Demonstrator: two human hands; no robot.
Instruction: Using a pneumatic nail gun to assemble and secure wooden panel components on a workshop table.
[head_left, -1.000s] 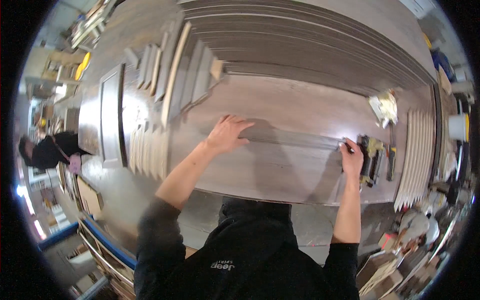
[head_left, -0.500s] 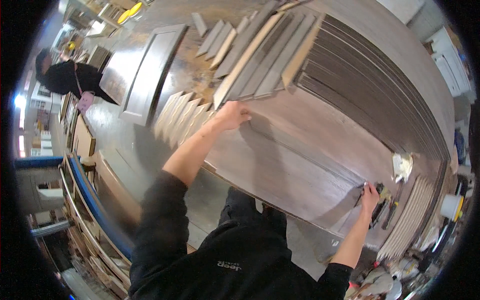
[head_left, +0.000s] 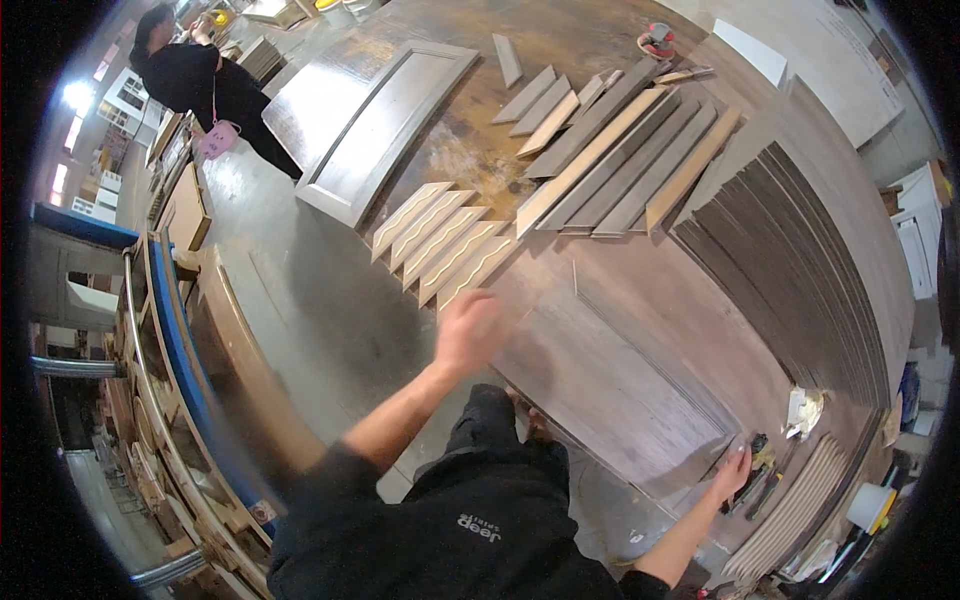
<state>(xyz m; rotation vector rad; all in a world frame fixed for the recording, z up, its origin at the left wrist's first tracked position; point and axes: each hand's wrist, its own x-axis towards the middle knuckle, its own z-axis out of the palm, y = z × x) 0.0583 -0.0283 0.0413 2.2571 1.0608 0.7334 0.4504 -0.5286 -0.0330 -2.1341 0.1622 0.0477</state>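
A flat grey-brown panel (head_left: pixel 610 390) lies on the bench in front of me, with a thin dark line running lengthwise near its far edge. At the panel's right end is my right hand (head_left: pixel 735 472), fingers pressed together; whatever they hold is hidden. My left hand (head_left: pixel 470 330) is over the panel's near-left corner, smeared by motion, so its fingers do not show clearly. Just beyond it lie several wood strips (head_left: pixel 440 240) carrying wavy beads of pale glue. Longer grey and bare-wood strips (head_left: pixel 620 165) lie side by side farther back.
A framed grey door (head_left: pixel 390 130) lies at the bench's far left. Dark panels (head_left: pixel 790 260) are stacked on the right, with fluted pale strips (head_left: pixel 795 505) and dark hand tools (head_left: pixel 755 480) nearer. A person (head_left: pixel 190 80) stands at far left. A blue-edged rack (head_left: pixel 180 330) is on my left.
My left hand has come away from the panel's far-left corner, toward me. My right hand stays at the panel's right end. The view has shifted, showing more of the bench's far side.
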